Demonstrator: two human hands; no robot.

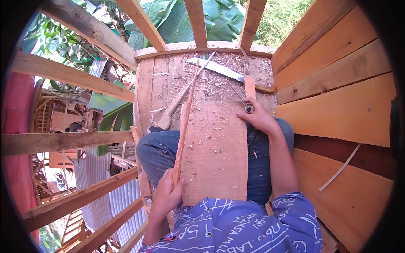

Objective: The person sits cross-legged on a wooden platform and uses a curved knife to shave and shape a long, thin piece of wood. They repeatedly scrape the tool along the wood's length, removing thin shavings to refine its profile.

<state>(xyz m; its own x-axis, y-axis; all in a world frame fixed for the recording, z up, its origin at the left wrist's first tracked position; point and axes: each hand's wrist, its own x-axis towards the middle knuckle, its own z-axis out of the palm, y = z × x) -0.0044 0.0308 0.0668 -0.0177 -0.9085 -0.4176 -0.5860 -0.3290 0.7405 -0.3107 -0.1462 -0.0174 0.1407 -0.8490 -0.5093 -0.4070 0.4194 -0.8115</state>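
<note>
My left hand (pixel 168 192) is closed around the thick lower end of a long, tapered wooden stick (pixel 182 135). The stick runs along the left edge of a wide wooden board (pixel 215 156) that lies across my lap. My right hand (pixel 261 118) rests at the board's far right corner, its fingers pinched on a thin metal tool (pixel 248 109). A slim, dark, blade-like part of it points away and to the left; its exact kind is unclear. Just beyond those fingers a short flat wooden piece (pixel 249 87) overlaps a machete (pixel 219 70) lying on the floor.
Wood shavings (pixel 211 88) litter the plank floor (pixel 145 84). Another pointed wooden piece (pixel 177 103) lies beyond my left knee, crossing the stick's tip. Slatted rails (pixel 71 143) stand at the left and front; a plank wall (pixel 337 109) rises on the right. A thin wood strip (pixel 340 168) leans there.
</note>
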